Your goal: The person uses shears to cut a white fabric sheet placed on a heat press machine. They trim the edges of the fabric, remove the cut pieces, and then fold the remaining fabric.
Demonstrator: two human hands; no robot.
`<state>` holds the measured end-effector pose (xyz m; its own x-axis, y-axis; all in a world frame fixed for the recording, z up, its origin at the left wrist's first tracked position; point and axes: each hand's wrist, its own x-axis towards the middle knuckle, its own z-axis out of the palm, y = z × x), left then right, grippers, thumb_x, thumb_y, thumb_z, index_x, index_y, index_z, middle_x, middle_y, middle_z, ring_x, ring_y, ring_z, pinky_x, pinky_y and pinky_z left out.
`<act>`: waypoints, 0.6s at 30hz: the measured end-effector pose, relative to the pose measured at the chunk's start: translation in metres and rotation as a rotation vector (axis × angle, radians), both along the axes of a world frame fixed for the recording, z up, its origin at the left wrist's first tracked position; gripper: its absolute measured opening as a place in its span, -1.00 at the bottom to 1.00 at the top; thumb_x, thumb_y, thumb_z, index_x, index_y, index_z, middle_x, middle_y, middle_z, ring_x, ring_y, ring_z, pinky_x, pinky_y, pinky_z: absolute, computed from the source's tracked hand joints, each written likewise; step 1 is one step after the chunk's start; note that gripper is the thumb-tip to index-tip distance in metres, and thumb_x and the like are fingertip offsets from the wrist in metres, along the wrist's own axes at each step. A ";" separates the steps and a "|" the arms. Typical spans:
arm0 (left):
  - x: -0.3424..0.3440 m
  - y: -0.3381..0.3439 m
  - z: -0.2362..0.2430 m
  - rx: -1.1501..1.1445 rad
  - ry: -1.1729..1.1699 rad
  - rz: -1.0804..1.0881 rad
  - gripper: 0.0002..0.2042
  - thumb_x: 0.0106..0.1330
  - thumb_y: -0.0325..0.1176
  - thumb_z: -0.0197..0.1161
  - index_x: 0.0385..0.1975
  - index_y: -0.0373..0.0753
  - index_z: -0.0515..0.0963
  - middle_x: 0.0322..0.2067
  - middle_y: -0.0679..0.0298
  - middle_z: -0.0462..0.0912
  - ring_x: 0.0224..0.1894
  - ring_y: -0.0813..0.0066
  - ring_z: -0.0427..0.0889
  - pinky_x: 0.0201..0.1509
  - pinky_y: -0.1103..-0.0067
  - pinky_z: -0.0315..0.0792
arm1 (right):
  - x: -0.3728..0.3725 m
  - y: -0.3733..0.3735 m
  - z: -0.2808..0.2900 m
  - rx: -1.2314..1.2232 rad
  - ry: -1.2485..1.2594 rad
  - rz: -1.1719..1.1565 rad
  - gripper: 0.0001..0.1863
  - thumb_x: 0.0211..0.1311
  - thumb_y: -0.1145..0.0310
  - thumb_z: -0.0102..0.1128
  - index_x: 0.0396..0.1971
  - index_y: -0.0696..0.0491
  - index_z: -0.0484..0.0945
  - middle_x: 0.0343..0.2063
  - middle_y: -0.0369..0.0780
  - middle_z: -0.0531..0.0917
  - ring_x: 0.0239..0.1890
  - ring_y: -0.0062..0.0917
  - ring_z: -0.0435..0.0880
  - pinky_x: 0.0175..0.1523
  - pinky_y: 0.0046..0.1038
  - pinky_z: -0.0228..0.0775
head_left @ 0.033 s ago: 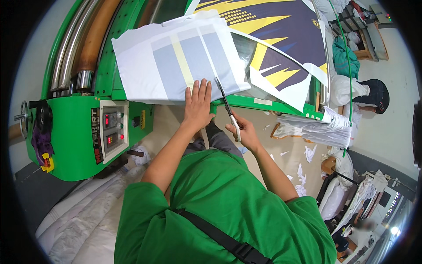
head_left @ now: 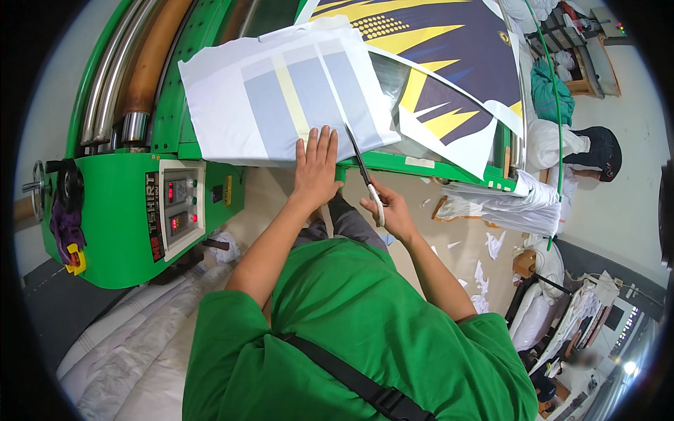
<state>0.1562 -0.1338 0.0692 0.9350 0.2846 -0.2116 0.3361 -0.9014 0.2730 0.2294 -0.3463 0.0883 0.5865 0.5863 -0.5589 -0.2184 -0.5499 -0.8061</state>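
A white sheet (head_left: 217, 91), fabric or paper, lies on the green-framed machine table, with pale grey-blue panels and a pale yellow strip showing on it. My left hand (head_left: 317, 167) is open, its fingers spread flat on the sheet's near edge. My right hand (head_left: 394, 210) grips a pair of scissors (head_left: 362, 168) by white-wrapped handles. Their dark blades reach over the near edge, at the lower end of the white stripe between two grey-blue panels. How far the blades are parted is hard to make out.
Right of the sheet lie dark, yellow-patterned printed pieces (head_left: 449, 63). At left stands the green machine's control box (head_left: 112, 217), with rollers (head_left: 144, 70) behind it. White cloth (head_left: 537, 203) hangs at the table's right corner. Scraps (head_left: 481, 277) litter the floor.
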 end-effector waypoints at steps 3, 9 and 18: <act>0.002 0.002 -0.002 -0.006 -0.006 0.004 0.17 0.05 0.03 0.52 0.52 -0.32 -0.15 0.54 0.01 -0.17 0.58 -0.03 -0.23 0.57 -0.01 -0.27 | 0.005 0.002 0.008 0.004 0.053 0.007 -0.21 0.20 0.06 0.46 0.38 0.05 0.39 -0.26 -0.25 0.65 -0.35 -0.65 0.52 -0.21 -0.54 0.42; 0.000 0.003 0.000 -0.007 -0.016 0.000 0.17 0.05 0.02 0.52 0.52 -0.32 -0.15 0.54 0.01 -0.16 0.58 -0.02 -0.22 0.57 0.00 -0.27 | 0.008 0.018 0.020 0.038 0.154 -0.068 -0.23 0.24 0.09 0.44 0.39 0.06 0.37 -0.42 -0.35 0.57 -0.57 -0.75 0.41 -0.49 -0.61 0.27; 0.001 0.003 0.000 0.009 -0.025 -0.003 0.15 0.06 0.02 0.51 0.52 -0.31 -0.14 0.54 0.01 -0.15 0.58 0.00 -0.19 0.57 0.00 -0.24 | 0.021 0.042 0.016 0.061 0.114 -0.066 -0.18 0.23 0.10 0.45 0.40 0.13 0.32 -0.28 -0.28 0.63 -0.52 -0.74 0.47 -0.51 -0.62 0.29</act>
